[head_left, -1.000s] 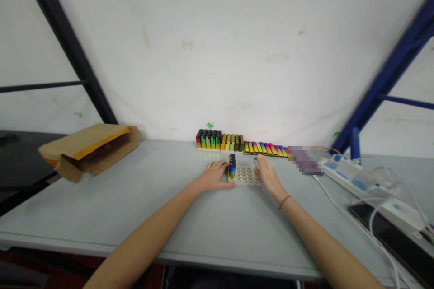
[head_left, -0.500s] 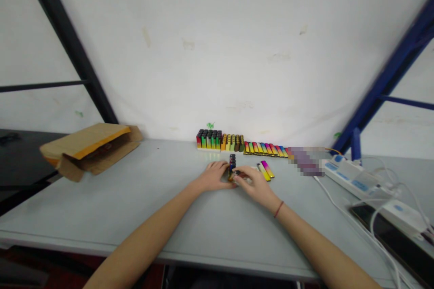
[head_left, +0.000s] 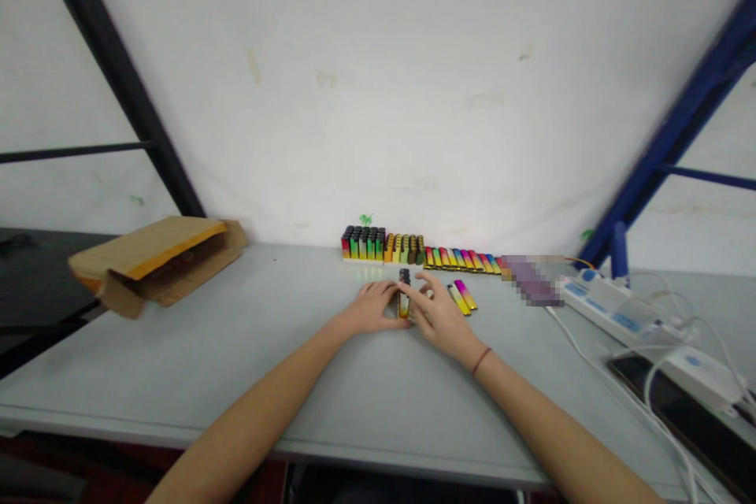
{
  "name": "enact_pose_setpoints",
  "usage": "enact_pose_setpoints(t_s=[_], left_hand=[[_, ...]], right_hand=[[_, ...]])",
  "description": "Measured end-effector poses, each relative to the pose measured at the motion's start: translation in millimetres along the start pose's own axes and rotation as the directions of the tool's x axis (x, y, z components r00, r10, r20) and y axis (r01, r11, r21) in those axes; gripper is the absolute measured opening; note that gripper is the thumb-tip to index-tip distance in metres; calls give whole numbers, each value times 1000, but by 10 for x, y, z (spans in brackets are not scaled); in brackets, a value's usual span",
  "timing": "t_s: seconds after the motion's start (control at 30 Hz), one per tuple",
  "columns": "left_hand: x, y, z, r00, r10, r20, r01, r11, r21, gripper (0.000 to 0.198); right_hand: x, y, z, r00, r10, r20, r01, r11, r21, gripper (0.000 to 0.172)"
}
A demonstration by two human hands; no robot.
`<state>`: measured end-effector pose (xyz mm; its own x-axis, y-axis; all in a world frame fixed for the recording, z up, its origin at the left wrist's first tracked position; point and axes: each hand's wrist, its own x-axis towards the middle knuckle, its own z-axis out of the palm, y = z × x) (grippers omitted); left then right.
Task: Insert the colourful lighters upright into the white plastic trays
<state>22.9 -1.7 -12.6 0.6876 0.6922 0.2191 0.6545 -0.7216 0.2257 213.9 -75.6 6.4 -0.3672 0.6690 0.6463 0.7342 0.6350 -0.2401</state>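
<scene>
My left hand [head_left: 373,305] lies on the grey table [head_left: 295,362] with its fingers pressed against the left side of a small white tray, which is mostly hidden. Several colourful lighters [head_left: 404,295] stand upright in that tray. My right hand [head_left: 435,313] covers the tray from the right, thumb and forefinger pinched around the upright lighter at the front. Two loose lighters [head_left: 461,297] lie flat just right of my right hand.
A filled block of upright lighters [head_left: 381,245] and a row of lighters lying flat [head_left: 464,259] line the white wall. An open cardboard box [head_left: 154,256] lies at the left. Power strips [head_left: 608,299], white cables and a dark phone [head_left: 679,402] crowd the right.
My right hand has moved left from the tray's right edge onto the tray and pinched a lighter at the standing group. Two loose lighters it had hidden now show. The left hand stayed put.
</scene>
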Motion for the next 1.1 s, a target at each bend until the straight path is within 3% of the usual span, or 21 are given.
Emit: enact_pose_setpoints(t_s=[0.1,0.2,0.27,0.4,0.67,0.93,1.1], left_hand=[[1,11,-26,1000,6,14,-6,1000,-3,77],[3,13,-41,1000,6,27,-6,1000,-1,78],[4,11,-43,999,-1,33,1,1000,3,80],[3,15,-52,999,-1,44,1,1000,4,81],[4,27,-57,999,-3,52,3,1000,10,79],[7,17,-50,999,1,38,-2,1000,15,77],[5,22,-52,999,-1,42,1,1000,7,77]], right_hand=[[13,84,-51,996,33,-85,-39,997,-63,42],[19,220,-148,971,217,-98,-236,935,-265,32],[11,313,-214,923,384,-10,-352,833,-427,28],[-6,428,-300,764,632,130,-454,670,-587,32],[42,439,-345,654,733,184,-507,606,-612,34],[12,513,-296,656,744,127,-565,595,-572,29],[21,541,-276,757,653,17,-595,699,-396,20]])
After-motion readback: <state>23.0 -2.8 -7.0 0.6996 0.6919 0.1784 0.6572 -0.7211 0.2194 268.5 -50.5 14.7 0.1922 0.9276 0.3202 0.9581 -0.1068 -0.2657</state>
